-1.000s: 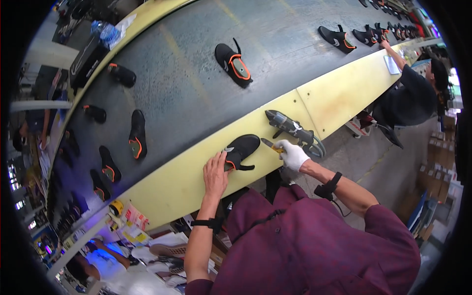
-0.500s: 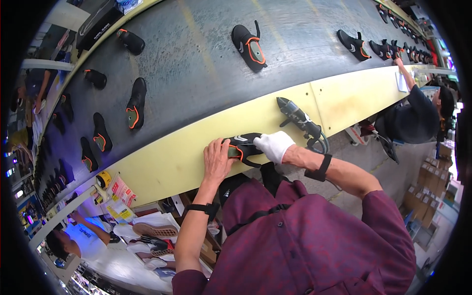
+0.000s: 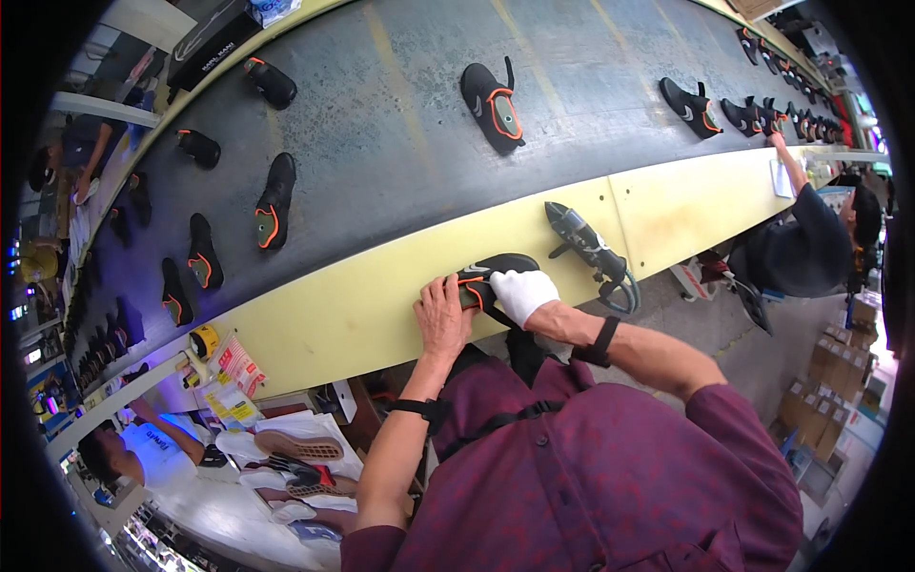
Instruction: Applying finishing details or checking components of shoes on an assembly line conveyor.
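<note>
A black shoe with orange trim, an olive lining and pale side marks lies on the cream ledge in front of me. My bare left hand is closed round its heel end. My right hand, in a white glove, forms a fist against the shoe's opening. What its fingers pinch is hidden. A black strap hangs below this hand. Just right of the shoe, a dark hand-held tool with a hose rests on the ledge.
Beyond the cream ledge runs a dark conveyor belt carrying several black shoes, one straight ahead. A co-worker reaches to shoes at far right; another person is at lower left. A yellow tape roll and packets lie left.
In the picture, the shoe and both hands sit slightly farther right. My gloved hand has shifted toward the heel end and covers more of the opening. The view has moved a little too.
</note>
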Tool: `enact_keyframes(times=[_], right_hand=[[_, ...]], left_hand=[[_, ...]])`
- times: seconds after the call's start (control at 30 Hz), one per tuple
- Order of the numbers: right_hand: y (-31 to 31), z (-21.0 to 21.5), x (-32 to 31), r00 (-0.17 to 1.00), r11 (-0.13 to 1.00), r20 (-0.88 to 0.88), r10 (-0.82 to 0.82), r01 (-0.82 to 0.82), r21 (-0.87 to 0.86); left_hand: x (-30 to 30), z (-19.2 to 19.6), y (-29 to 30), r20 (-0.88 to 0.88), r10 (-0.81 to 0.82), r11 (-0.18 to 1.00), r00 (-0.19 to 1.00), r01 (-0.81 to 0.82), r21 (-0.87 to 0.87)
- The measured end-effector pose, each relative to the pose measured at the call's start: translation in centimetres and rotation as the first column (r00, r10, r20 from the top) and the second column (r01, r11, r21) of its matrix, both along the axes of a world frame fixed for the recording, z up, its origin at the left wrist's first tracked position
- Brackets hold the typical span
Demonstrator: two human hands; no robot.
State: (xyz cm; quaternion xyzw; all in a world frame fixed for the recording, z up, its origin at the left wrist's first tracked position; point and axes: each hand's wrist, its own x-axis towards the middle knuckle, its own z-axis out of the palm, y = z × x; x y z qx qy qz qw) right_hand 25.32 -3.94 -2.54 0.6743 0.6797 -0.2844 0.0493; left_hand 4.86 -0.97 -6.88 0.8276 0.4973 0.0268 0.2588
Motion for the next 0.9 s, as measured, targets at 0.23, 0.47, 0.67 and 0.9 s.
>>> enact_keyframes(times=[0.23, 0.47, 0.67, 0.9], right_hand=[[0.5, -2.4, 1.7, 0.991, 0.997, -0.120, 0.053, -0.047, 0.054], [-0.8, -2.4, 1.6, 0.997, 0.994, -0.063, 0.047, -0.040, 0.103], [-0.7, -1.8, 1.4, 0.999, 1.000, -0.048, 0.014, -0.014, 0.015], [-3.4, -2.5, 1.8, 0.900, 0.918, -0.417, -0.123, 0.263, 0.296]], left_hand=[[-3.4, -2.3, 6.4, 0.276, 0.020, 0.960, 0.961, 0.059, -0.273], [-1.7, -2.8, 7.5, 0.217, -0.077, 0.947, 0.973, 0.140, -0.290], [-1.5, -1.3, 5.6, 0.117, -0.098, 0.993, 0.988, 0.105, -0.055], [-1.5, -1.6, 5.2, 0.169, -0.008, 0.999, 0.986, 0.014, -0.035]])
